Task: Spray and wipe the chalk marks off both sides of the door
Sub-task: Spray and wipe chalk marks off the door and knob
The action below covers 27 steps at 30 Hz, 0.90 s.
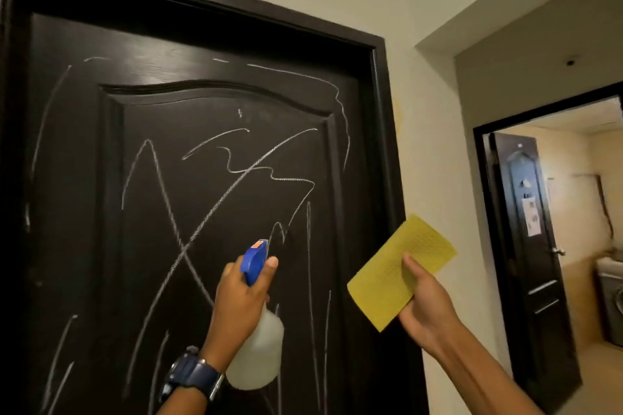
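Note:
A dark brown panelled door (84,178) fills the left of the view, closed in its frame. White chalk marks (236,178) scrawl across its panel and edges. My left hand (239,303) grips a white spray bottle (259,350) with a blue trigger head (254,259), the nozzle pointing at the door's centre right. My right hand (424,307) holds a folded yellow cloth (394,273) by its lower right edge, raised in front of the door frame and wall, apart from the door.
A cream wall (435,145) runs to the right of the door frame. Further right a doorway opens onto another room, with a second dark door (529,246) swung open and a washing machine (612,303) behind it.

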Available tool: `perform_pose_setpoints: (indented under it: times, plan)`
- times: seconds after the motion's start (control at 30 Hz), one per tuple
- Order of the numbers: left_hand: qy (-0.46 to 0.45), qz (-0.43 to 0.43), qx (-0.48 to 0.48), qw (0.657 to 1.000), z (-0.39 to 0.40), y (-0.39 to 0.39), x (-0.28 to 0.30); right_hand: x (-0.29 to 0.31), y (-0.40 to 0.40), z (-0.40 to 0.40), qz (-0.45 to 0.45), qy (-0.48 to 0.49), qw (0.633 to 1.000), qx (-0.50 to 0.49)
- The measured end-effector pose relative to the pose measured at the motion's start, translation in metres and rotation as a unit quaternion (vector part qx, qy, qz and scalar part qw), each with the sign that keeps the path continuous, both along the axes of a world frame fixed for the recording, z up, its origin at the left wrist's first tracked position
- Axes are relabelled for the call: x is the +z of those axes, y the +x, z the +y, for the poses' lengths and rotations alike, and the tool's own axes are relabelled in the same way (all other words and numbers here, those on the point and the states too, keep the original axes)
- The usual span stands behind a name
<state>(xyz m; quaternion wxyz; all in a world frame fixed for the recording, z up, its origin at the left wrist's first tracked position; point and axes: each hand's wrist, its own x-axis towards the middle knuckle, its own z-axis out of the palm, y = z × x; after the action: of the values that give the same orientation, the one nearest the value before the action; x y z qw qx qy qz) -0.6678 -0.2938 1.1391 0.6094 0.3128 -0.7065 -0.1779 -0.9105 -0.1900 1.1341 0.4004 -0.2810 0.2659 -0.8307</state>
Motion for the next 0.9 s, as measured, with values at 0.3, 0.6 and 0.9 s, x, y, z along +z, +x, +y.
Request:
perform_pose_setpoints:
  times: [0.3,0.6,0.9]
  plan:
    - [-0.031,-0.026,-0.005,0.999,-0.059,-0.093,0.075,0.068,-0.081,-0.085,0.271,0.031,0.945,-0.181]
    - [-0.105,-0.045,-0.010,0.993,-0.138,-0.156,0.149,0.111,-0.129,-0.232,0.518,0.035,0.784,-0.341]
    - [-0.119,0.002,0.034,0.992,-0.197,-0.198,0.191,0.140,-0.144,-0.308,0.681,0.080,0.589,-0.428]
